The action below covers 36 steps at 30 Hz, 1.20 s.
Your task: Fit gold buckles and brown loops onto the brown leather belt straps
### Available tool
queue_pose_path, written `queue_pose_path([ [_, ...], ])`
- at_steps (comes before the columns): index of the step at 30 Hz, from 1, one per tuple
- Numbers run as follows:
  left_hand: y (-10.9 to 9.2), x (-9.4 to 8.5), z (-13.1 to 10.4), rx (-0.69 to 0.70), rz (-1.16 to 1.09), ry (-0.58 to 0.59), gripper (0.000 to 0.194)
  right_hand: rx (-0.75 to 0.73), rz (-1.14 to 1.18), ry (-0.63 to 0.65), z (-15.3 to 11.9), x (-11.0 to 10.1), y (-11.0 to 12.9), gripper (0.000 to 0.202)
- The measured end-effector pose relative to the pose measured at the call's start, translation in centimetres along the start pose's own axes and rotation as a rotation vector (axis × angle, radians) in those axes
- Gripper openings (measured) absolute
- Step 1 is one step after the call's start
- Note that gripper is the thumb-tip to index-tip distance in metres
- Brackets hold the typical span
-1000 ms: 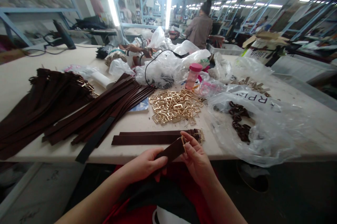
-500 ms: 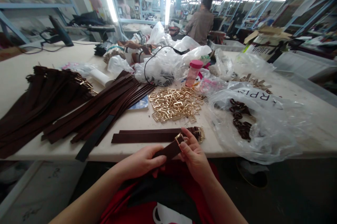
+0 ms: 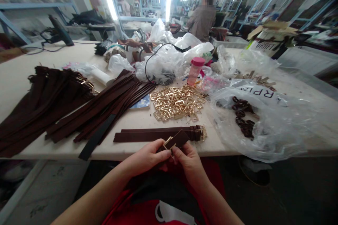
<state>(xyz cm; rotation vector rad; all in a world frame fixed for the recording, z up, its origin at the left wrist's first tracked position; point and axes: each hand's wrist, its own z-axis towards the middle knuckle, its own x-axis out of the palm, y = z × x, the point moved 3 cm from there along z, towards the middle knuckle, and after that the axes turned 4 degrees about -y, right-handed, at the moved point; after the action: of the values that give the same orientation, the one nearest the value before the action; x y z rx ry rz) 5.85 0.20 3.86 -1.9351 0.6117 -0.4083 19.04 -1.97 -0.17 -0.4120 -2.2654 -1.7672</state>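
Observation:
A dark brown belt strap (image 3: 181, 138) is held between my two hands above the table's front edge. Its end sticks up through or past a gold buckle (image 3: 169, 143); my fingers partly hide how the two join. My left hand (image 3: 146, 157) pinches the strap close to the buckle, thumb on top. My right hand (image 3: 190, 163) is closed on the strap's end side, thumb near the buckle's lower edge. Just beyond my hands lie brown belts (image 3: 153, 135) with gold buckles at their right ends. Behind them spreads a heap of loose gold buckles (image 3: 176, 103).
Brown straps (image 3: 105, 108) lie fanned to the left, beside a bundle of buckled belts (image 3: 50, 98). On the right, a clear plastic bag (image 3: 280, 126) holds brown loops (image 3: 243, 117). A pink bottle (image 3: 194, 72) stands before piled plastic bags (image 3: 163, 59). A person (image 3: 202, 19) is farther back.
The buckle has moved left, from my right fingers to beside my left thumb. The strap's end now projects to the upper right, and my right hand has dropped slightly to hold it.

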Motion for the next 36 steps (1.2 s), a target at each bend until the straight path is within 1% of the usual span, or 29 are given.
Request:
queue_pose_path([
  [3, 0.5, 0.1, 0.3, 0.020, -0.005, -0.023, 0.024, 0.016, 0.002, -0.005, -0.3, 0.0, -0.2, 0.024],
  [6, 0.9, 0.3, 0.3, 0.023, -0.033, 0.003, 0.025, 0.040, 0.032, -0.023, -0.6, -0.1, -0.5, 0.028],
  [10, 1.0, 0.4, 0.3, 0.024, -0.070, 0.026, 0.027, 0.046, 0.035, -0.013, -0.8, 0.1, -0.4, 0.025],
  [13, 1.0, 0.5, 0.4, 0.041, -0.077, 0.039, 0.028, 0.012, 0.002, -0.012, -1.0, 0.2, -0.4, 0.023],
  [15, 1.1, 0.7, 0.4, 0.037, -0.085, 0.039, 0.030, -0.082, -0.090, -0.056, -1.1, -0.1, -0.2, 0.021],
  [16, 1.2, 0.8, 0.4, 0.032, -0.089, 0.037, 0.031, -0.171, -0.177, -0.087, -1.2, -0.3, -0.1, 0.019],
  [19, 1.3, 1.2, 0.5, 0.029, -0.086, 0.029, 0.031, -0.505, -0.514, -0.160, -1.6, -0.8, 0.7, 0.009],
  [20, 1.4, 1.3, 0.4, 0.029, -0.068, 0.016, 0.030, -0.582, -0.605, -0.167, -1.8, -0.9, 0.8, 0.007],
  [21, 1.4, 1.4, 0.4, 0.027, -0.040, -0.008, 0.028, -0.615, -0.660, -0.168, -1.8, -0.9, 0.9, 0.005],
  [22, 1.4, 1.5, 0.3, 0.024, -0.001, -0.041, 0.026, -0.599, -0.666, -0.161, -1.8, -1.0, 0.8, 0.004],
  [23, 1.4, 1.6, 0.2, 0.023, 0.039, -0.074, 0.025, -0.541, -0.621, -0.152, -1.6, -1.1, 0.7, 0.006],
  [25, 1.2, 1.7, -0.1, 0.028, 0.095, -0.099, 0.021, -0.344, -0.426, -0.119, -1.2, -1.2, 0.2, 0.010],
  [27, 0.8, 1.8, -0.5, 0.038, 0.109, -0.066, 0.018, -0.154, -0.212, -0.068, -0.8, -1.2, -0.2, 0.017],
  [29, 0.6, 1.7, -0.7, 0.027, 0.089, -0.020, 0.016, -0.061, -0.091, -0.017, -0.5, -1.0, -0.3, 0.023],
  [31, 0.5, 1.5, -0.8, -0.005, 0.061, -0.007, 0.017, -0.042, -0.056, 0.014, -0.4, -0.8, -0.3, 0.025],
  [32, 0.5, 1.4, -0.7, -0.022, 0.047, -0.007, 0.018, -0.057, -0.076, 0.011, -0.4, -0.8, -0.3, 0.024],
  [34, 0.8, 1.2, -0.3, -0.046, 0.034, -0.018, 0.020, -0.144, -0.199, -0.031, -0.5, -0.7, -0.1, 0.018],
  [36, 1.2, 1.0, 0.3, -0.054, 0.040, -0.036, 0.023, -0.281, -0.376, -0.070, -0.8, -0.6, 0.2, 0.012],
])
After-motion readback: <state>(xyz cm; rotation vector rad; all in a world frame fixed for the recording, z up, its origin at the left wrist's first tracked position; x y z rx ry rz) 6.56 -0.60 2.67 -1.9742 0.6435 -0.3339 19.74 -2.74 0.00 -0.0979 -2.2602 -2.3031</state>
